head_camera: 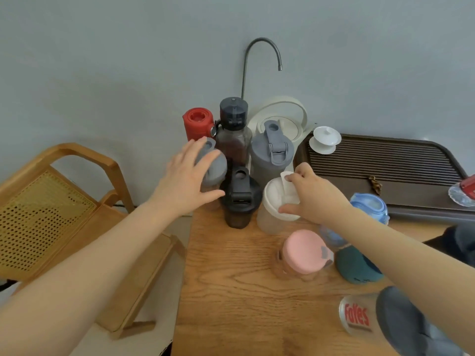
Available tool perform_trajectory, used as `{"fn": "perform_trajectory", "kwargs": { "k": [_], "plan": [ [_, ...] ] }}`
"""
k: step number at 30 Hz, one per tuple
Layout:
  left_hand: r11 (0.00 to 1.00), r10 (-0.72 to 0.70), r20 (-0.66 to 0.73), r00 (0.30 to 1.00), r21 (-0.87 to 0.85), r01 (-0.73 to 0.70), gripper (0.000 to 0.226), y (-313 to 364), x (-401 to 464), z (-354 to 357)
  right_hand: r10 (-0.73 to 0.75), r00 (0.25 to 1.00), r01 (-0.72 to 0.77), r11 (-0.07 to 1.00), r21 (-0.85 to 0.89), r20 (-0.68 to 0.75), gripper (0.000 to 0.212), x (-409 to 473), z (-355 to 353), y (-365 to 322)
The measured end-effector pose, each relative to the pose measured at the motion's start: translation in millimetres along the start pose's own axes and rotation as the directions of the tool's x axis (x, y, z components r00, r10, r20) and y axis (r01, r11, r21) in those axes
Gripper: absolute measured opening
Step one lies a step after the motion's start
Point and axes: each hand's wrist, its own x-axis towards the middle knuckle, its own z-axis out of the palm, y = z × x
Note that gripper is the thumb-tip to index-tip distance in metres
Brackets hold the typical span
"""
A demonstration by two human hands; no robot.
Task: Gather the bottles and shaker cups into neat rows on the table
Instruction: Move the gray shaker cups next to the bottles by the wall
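Note:
On the wooden table (231, 291), a red bottle (197, 123), a dark tall bottle (233, 129) and a grey shaker cup (272, 155) stand in a back row near the wall. In front of them stand a grey-lidded shaker (214, 173), a black shaker (239, 199) and a white shaker cup (276, 204). My left hand (186, 181) hovers with spread fingers over the grey-lidded shaker. My right hand (312, 195) grips the white shaker's lid. A pink-lidded cup (303, 254), a blue-lidded bottle (368, 206) with a teal base, and a clear shaker marked in red (357, 316) stand nearer me on the right.
A dark slatted tea tray (380, 160) with a white lidded cup (325, 140) lies at the right. A cream kettle (284, 119) and a curved metal spout (262, 55) stand by the wall. A wooden cane chair (51, 201) is left of the table.

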Motion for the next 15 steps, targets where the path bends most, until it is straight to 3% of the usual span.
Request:
{"fn": "perform_trajectory", "kwargs": {
  "k": [2,4,6,8,11,13,15],
  "plan": [
    [1.000,-0.031,0.111,0.993,0.006,0.030,0.090,-20.7,1.2,-2.3,0.059,0.998,-0.058,0.997,-0.054,0.021,0.074,-0.6,1.4,-8.6],
    [1.000,-0.006,0.156,0.988,0.006,0.005,0.092,-33.6,2.7,-1.2,0.114,0.992,-0.118,0.987,-0.107,-0.050,0.073,-1.2,1.5,-18.6],
    [0.999,0.035,0.158,0.987,0.023,-0.039,0.093,-40.2,5.1,1.3,0.167,0.966,-0.179,0.983,-0.040,-0.199,0.070,0.2,-6.9,-33.9],
    [0.997,0.070,0.147,0.987,0.029,-0.075,0.092,-45.4,10.5,1.6,0.144,0.947,-0.126,0.989,0.080,-0.287,0.059,5.9,-14.8,-51.6],
    [0.989,0.126,0.158,0.979,-0.096,-0.112,0.090,-51.9,21.4,2.4,-0.073,0.991,0.076,0.997,0.022,-0.113,0.063,18.1,-12.9,-78.3],
    [0.973,0.183,0.188,0.965,-0.176,-0.150,0.087,-51.6,28.0,3.6,-0.086,0.995,0.087,0.996,-0.015,0.042,0.079,26.6,-2.1,-89.0],
    [0.968,0.225,0.196,0.954,-0.155,-0.196,0.083,-50.7,32.4,5.2,-0.029,0.994,0.028,1.000,0.012,0.105,0.094,34.0,6.2,-96.7]
  ]
}}
